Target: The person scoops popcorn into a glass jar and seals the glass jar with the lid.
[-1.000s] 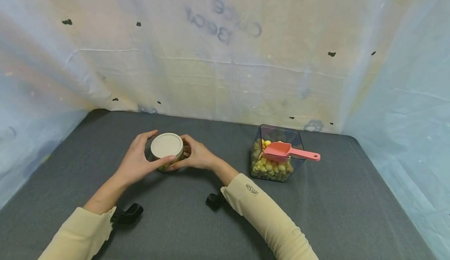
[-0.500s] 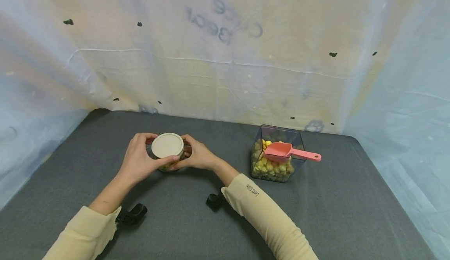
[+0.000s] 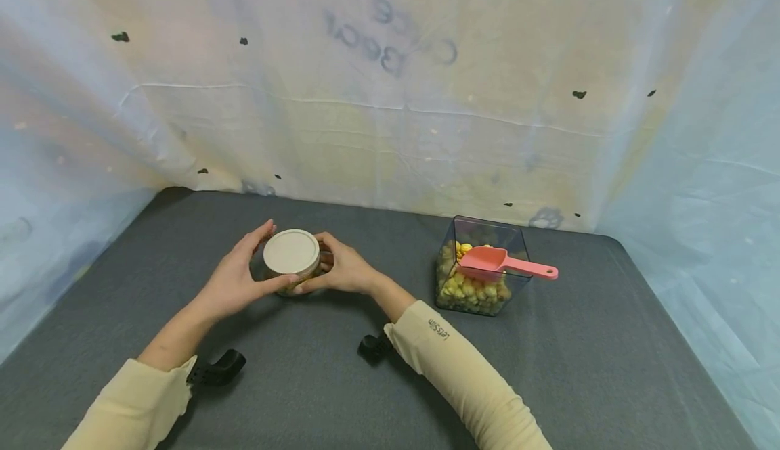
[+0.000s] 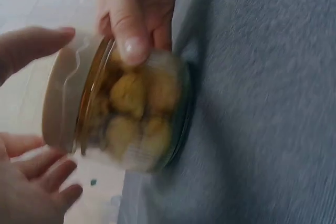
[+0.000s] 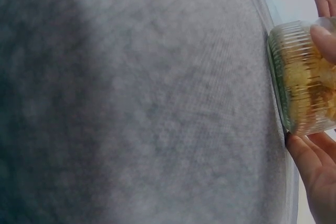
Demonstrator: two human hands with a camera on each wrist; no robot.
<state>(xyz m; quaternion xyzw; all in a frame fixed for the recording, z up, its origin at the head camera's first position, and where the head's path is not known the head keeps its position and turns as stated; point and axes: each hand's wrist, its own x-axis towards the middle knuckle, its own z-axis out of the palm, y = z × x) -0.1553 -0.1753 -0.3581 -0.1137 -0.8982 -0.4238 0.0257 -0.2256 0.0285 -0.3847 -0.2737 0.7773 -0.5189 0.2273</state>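
Observation:
A round glass jar [image 4: 134, 111] filled with yellow-brown popcorn-like pieces stands upright on the table, with a cream lid [image 3: 291, 252] on top. My right hand [image 3: 346, 268] grips the jar's glass body from the right, thumb on the near side; its far fingers are partly hidden behind the jar. My left hand [image 3: 231, 277] is spread around the lid's left side, fingers straightened away from it and thumb near the front rim. In the left wrist view, the left fingers [image 4: 42, 169] stand loosely beside the lid.
To the right stands a clear square container [image 3: 481, 233] partly filled with yellow popcorn-like pieces [image 3: 472, 292]. A pink scoop [image 3: 484, 259] lies in it, its handle sticking out over the right rim. Pale hanging sheets [image 3: 402, 145] border the grey table [image 3: 597, 342] behind and at the sides.
My left fingers closed in around the lid half a second ago, then spread off it again, the wrist swinging back left. The right hand keeps its hold on the jar.

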